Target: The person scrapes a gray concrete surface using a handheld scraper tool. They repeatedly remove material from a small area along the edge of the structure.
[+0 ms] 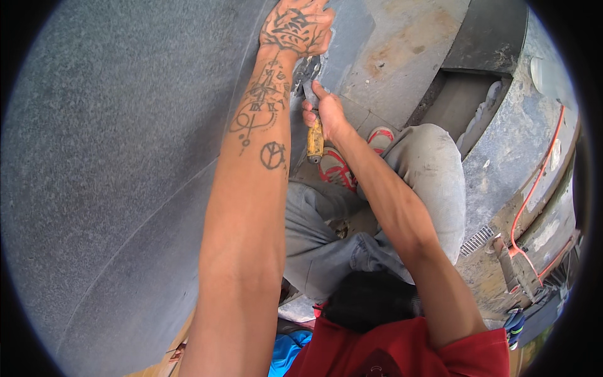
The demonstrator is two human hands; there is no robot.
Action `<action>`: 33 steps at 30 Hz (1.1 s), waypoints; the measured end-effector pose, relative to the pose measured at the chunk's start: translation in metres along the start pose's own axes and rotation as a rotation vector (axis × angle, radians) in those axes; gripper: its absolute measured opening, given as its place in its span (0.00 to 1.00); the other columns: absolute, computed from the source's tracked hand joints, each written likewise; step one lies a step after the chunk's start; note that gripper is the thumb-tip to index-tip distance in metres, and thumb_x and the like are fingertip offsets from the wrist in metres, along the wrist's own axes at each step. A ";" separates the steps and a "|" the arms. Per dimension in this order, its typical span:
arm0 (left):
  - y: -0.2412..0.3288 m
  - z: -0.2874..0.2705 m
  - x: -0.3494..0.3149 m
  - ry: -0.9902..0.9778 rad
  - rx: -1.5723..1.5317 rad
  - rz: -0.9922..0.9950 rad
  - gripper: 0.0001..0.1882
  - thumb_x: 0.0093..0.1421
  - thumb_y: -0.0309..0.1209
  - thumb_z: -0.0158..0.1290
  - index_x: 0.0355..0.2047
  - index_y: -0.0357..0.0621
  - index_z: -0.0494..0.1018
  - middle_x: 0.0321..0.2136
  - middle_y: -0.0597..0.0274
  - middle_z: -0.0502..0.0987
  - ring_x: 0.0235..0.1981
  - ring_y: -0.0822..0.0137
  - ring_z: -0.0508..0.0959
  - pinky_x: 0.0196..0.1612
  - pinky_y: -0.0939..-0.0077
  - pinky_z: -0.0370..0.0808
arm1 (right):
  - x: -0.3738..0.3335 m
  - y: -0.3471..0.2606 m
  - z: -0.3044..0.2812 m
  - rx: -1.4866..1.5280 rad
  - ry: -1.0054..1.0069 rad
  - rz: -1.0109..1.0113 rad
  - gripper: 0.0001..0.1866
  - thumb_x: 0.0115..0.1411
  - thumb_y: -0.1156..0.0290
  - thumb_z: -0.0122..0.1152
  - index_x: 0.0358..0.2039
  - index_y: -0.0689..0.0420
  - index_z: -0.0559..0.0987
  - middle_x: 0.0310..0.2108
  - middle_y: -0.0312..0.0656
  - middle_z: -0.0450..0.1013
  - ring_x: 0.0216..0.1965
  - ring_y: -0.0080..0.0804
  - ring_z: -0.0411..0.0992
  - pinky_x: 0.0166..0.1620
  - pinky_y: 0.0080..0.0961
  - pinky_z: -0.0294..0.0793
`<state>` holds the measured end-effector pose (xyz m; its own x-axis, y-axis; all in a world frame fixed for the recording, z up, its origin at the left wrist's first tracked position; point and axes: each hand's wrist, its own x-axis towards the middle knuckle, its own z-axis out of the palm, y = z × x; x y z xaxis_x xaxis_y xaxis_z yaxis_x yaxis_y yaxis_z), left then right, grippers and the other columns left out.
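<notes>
Close in, a red shirt point(402, 349) bears a small dark mark too faint to read, with a black bag point(361, 301) just ahead of it at the waist and blue cloth point(289, 353) to the left. Past the bent knees in grey trousers point(433, 163), the right hand point(325, 118) grips a scraper point(315, 143) by its worn yellow handle, above red-and-pale shoes point(336, 168). Its long axis runs nearly fore-and-aft: the butt faces back toward the body, the grey blade forward and slightly left, toward a dark, rough patch point(309, 68). The left forearm crosses in front of the big grey wall point(125, 169), hiding part of it. Farther out, the left hand point(298, 26) shows its back with fingers curled under; whether it holds anything, I cannot tell. Off to the right lie a rectangular recess point(455, 100) and an orange cable point(539, 169).
</notes>
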<state>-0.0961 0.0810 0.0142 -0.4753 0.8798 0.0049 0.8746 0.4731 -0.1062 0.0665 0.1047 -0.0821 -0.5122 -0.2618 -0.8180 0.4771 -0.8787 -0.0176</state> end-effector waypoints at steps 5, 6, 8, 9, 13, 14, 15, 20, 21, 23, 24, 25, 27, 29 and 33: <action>-0.006 -0.011 -0.011 -0.032 0.048 -0.028 0.17 0.50 0.34 0.52 0.35 0.36 0.82 0.59 0.47 0.69 0.66 0.56 0.62 0.68 0.50 0.53 | 0.017 0.025 -0.014 0.469 -0.374 0.395 0.20 0.69 0.51 0.48 0.29 0.54 0.66 0.13 0.35 0.60 0.12 0.26 0.56 0.15 0.22 0.57; -0.007 -0.011 -0.010 -0.023 0.023 -0.030 0.18 0.50 0.34 0.52 0.35 0.36 0.82 0.59 0.47 0.69 0.66 0.56 0.62 0.68 0.50 0.53 | 0.022 0.027 -0.018 0.514 -0.386 0.416 0.21 0.69 0.50 0.48 0.28 0.54 0.66 0.12 0.35 0.60 0.12 0.25 0.57 0.15 0.22 0.56; -0.004 -0.008 -0.008 -0.008 -0.036 -0.035 0.18 0.50 0.34 0.52 0.36 0.36 0.82 0.59 0.47 0.69 0.65 0.56 0.62 0.68 0.50 0.54 | 0.018 0.026 -0.017 0.606 -0.401 0.457 0.22 0.69 0.49 0.48 0.26 0.54 0.67 0.11 0.33 0.59 0.12 0.24 0.57 0.15 0.20 0.56; -0.003 -0.008 -0.008 -0.011 -0.016 -0.028 0.18 0.50 0.34 0.52 0.36 0.35 0.82 0.59 0.47 0.69 0.65 0.56 0.62 0.68 0.50 0.54 | 0.016 0.027 -0.016 0.424 -0.263 0.332 0.22 0.68 0.49 0.49 0.25 0.54 0.68 0.11 0.33 0.60 0.12 0.23 0.58 0.14 0.20 0.56; -0.005 -0.006 -0.008 -0.009 0.036 -0.018 0.19 0.50 0.35 0.51 0.36 0.35 0.81 0.59 0.48 0.69 0.65 0.56 0.62 0.68 0.51 0.53 | -0.004 0.023 -0.002 -0.340 0.078 -0.230 0.19 0.68 0.55 0.54 0.27 0.57 0.71 0.11 0.35 0.64 0.09 0.23 0.60 0.13 0.21 0.58; -0.005 -0.006 -0.007 -0.006 0.040 -0.017 0.19 0.50 0.35 0.51 0.37 0.35 0.81 0.59 0.48 0.69 0.65 0.56 0.62 0.68 0.51 0.53 | -0.002 0.024 -0.007 -0.536 0.113 -0.386 0.17 0.68 0.57 0.55 0.29 0.57 0.71 0.12 0.36 0.66 0.08 0.24 0.61 0.12 0.22 0.59; -0.006 -0.006 -0.006 -0.008 0.038 -0.013 0.19 0.50 0.35 0.51 0.37 0.34 0.81 0.59 0.47 0.69 0.65 0.56 0.62 0.68 0.51 0.53 | 0.002 0.027 -0.010 -0.585 0.123 -0.436 0.14 0.67 0.61 0.57 0.33 0.60 0.74 0.14 0.39 0.70 0.09 0.25 0.65 0.12 0.25 0.61; -0.005 -0.006 -0.008 -0.008 0.037 -0.004 0.19 0.50 0.36 0.51 0.37 0.34 0.81 0.59 0.47 0.69 0.65 0.55 0.62 0.68 0.50 0.52 | 0.006 0.032 -0.014 -0.943 0.273 -0.771 0.15 0.66 0.62 0.57 0.32 0.63 0.74 0.13 0.39 0.70 0.10 0.26 0.67 0.13 0.25 0.63; -0.005 -0.006 -0.007 -0.006 0.027 -0.001 0.19 0.50 0.36 0.51 0.36 0.34 0.81 0.59 0.46 0.69 0.65 0.55 0.62 0.68 0.50 0.52 | 0.010 0.034 -0.019 -0.947 0.280 -0.765 0.15 0.66 0.62 0.57 0.32 0.63 0.74 0.13 0.39 0.70 0.10 0.26 0.67 0.13 0.25 0.63; -0.006 -0.006 -0.009 -0.007 0.005 -0.004 0.19 0.50 0.36 0.51 0.36 0.34 0.81 0.59 0.46 0.69 0.65 0.55 0.62 0.68 0.50 0.53 | -0.002 0.033 -0.010 -0.903 0.274 -0.660 0.15 0.66 0.62 0.57 0.31 0.64 0.73 0.13 0.39 0.69 0.09 0.26 0.66 0.13 0.26 0.63; -0.006 -0.005 -0.011 -0.012 0.006 -0.010 0.19 0.50 0.36 0.51 0.35 0.34 0.81 0.59 0.46 0.69 0.65 0.55 0.62 0.68 0.49 0.53 | -0.010 0.031 -0.003 -0.852 0.267 -0.567 0.15 0.66 0.63 0.57 0.31 0.64 0.73 0.13 0.39 0.69 0.09 0.26 0.66 0.12 0.26 0.62; -0.006 -0.006 -0.010 -0.011 0.010 -0.009 0.19 0.50 0.36 0.51 0.35 0.34 0.81 0.59 0.46 0.70 0.65 0.55 0.62 0.68 0.49 0.53 | -0.009 0.028 -0.003 -0.816 0.236 -0.529 0.15 0.66 0.63 0.57 0.31 0.64 0.72 0.13 0.39 0.69 0.09 0.26 0.65 0.12 0.26 0.62; -0.005 -0.008 -0.007 -0.003 0.015 -0.008 0.18 0.50 0.36 0.51 0.34 0.35 0.82 0.58 0.46 0.70 0.65 0.55 0.63 0.68 0.49 0.53 | -0.003 0.020 0.000 -0.744 0.171 -0.453 0.15 0.66 0.63 0.57 0.31 0.64 0.71 0.12 0.39 0.68 0.08 0.27 0.64 0.11 0.27 0.60; -0.004 -0.006 -0.009 0.002 0.014 -0.007 0.18 0.50 0.36 0.52 0.34 0.35 0.82 0.57 0.46 0.71 0.65 0.55 0.63 0.68 0.49 0.54 | -0.002 0.015 0.003 -0.704 0.150 -0.413 0.14 0.66 0.64 0.57 0.32 0.63 0.71 0.12 0.40 0.67 0.08 0.27 0.63 0.10 0.27 0.58; -0.002 -0.004 -0.008 0.021 0.006 -0.013 0.17 0.50 0.35 0.52 0.33 0.35 0.82 0.58 0.47 0.70 0.65 0.56 0.63 0.68 0.49 0.53 | -0.003 0.010 0.006 -0.511 0.072 -0.306 0.13 0.66 0.64 0.57 0.32 0.61 0.70 0.13 0.41 0.66 0.07 0.28 0.61 0.10 0.27 0.56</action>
<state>-0.0941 0.0734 0.0181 -0.4843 0.8745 0.0267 0.8679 0.4840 -0.1115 0.0686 0.0941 -0.0757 -0.6397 0.0161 -0.7685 0.6075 -0.6020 -0.5182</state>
